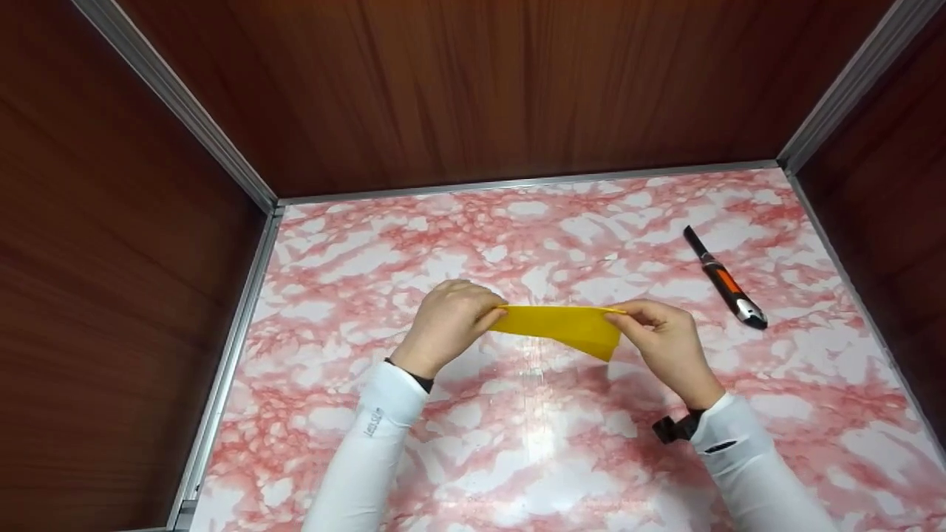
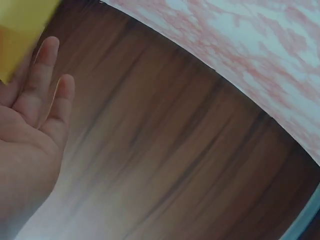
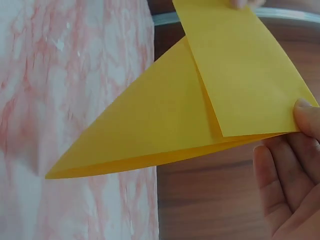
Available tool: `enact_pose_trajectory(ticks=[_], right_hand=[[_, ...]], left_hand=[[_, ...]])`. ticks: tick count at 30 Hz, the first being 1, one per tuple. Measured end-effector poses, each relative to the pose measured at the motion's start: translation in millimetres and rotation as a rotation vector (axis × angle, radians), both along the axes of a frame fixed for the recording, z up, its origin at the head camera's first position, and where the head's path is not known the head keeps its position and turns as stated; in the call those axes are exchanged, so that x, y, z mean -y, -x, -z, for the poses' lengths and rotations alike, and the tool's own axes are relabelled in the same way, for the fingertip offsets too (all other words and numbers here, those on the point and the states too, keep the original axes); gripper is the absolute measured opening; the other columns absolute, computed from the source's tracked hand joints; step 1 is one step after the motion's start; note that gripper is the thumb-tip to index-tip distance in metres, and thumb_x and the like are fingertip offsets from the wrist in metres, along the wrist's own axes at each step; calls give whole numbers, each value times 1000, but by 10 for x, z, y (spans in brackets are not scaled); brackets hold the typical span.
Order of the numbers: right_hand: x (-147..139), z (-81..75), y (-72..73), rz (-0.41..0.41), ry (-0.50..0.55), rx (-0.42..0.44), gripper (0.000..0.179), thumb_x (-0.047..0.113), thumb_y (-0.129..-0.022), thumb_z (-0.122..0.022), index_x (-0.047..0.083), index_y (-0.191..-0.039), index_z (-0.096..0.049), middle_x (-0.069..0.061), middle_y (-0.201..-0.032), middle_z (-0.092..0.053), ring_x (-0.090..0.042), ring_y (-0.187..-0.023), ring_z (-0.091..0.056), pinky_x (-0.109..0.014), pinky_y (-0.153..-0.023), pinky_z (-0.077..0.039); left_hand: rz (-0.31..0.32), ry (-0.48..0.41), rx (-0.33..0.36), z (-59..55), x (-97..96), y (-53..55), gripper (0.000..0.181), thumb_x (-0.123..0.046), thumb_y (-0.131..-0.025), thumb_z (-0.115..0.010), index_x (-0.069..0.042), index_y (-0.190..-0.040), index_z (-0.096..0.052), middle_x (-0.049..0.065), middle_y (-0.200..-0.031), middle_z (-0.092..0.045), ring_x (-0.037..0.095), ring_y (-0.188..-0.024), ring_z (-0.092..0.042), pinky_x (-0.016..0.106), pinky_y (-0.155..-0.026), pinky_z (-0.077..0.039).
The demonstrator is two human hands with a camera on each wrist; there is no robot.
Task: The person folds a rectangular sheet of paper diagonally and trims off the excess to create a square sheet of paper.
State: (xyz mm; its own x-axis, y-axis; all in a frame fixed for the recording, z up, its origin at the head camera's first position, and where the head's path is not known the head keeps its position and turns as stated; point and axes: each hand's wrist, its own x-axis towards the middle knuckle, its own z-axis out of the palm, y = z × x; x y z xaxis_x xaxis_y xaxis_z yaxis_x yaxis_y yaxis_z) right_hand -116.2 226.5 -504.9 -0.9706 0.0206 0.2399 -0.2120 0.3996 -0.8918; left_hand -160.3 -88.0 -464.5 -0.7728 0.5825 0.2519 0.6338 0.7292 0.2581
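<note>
Both hands hold up a folded sheet of yellow paper (image 1: pixel 558 323) above the marbled tabletop. My left hand (image 1: pixel 452 319) pinches its left end between thumb and fingers. At the right end, along the top folded edge, the thumb and fingertips of my right hand (image 1: pixel 661 340) pinch the paper. The right wrist view shows a straight flap lying over a wider, pointed layer of the paper (image 3: pixel 135 120). In the left wrist view a corner of the paper (image 2: pixel 17 35) overlaps the left hand (image 2: pixel 30 125), whose outer fingers extend loosely.
A utility knife (image 1: pixel 726 279) with a black and orange handle lies on the red-and-white tabletop (image 1: pixel 369 251), to the right beyond the right hand. Brown wood-grain panels (image 1: pixel 480 89) with metal edge strips (image 1: pixel 532 181) enclose the table at the back and sides.
</note>
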Motion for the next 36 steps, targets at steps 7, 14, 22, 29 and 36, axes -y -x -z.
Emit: enact_pose_trajectory(ticks=[7, 14, 22, 29, 36], right_hand=[[276, 34, 10, -55, -1, -22, 7, 24, -93, -79, 22, -98, -83, 9, -93, -77, -13, -82, -70, -20, -74, -55], [388, 48, -7, -92, -14, -124, 12, 17, -91, -80, 24, -100, -82, 13, -94, -76, -12, -81, -69, -20, -72, -53], [451, 68, 10, -119, -8, -252, 14, 7, -85, -83, 18, -93, -79, 7, -89, -73, -12, -80, -64, -21, -76, -52], [537, -165, -86, -165, 23, -304, 12, -7, -84, -79, 5, -85, -75, -5, -84, -72, -14, -77, -62, -17, -74, -48], [445, -148, -112, -126, 19, -185, 7, 1, -90, -77, 7, -92, -80, -4, -86, -75, -12, -78, -65, -19, -74, -50]], left_hand=[[79, 3, -36, 20, -494, -82, 25, -35, -106, -57, -22, -109, -78, -12, -99, -76, 5, -83, -70, 26, -74, -55], [102, -5, -33, 25, -613, -106, 19, -32, -103, -63, -25, -109, -80, -15, -95, -75, 3, -77, -68, 25, -66, -54], [138, 18, -11, -2, -608, -116, 25, -36, -106, -56, -26, -111, -79, -17, -97, -75, 4, -79, -69, 26, -68, -55], [147, 21, 7, -26, -585, -129, 27, -40, -106, -56, -29, -112, -80, -19, -99, -74, 1, -82, -69, 25, -70, -54], [141, 13, 40, -53, -529, -120, 23, -35, -104, -61, -26, -112, -80, -16, -100, -75, 3, -84, -69, 27, -72, -55]])
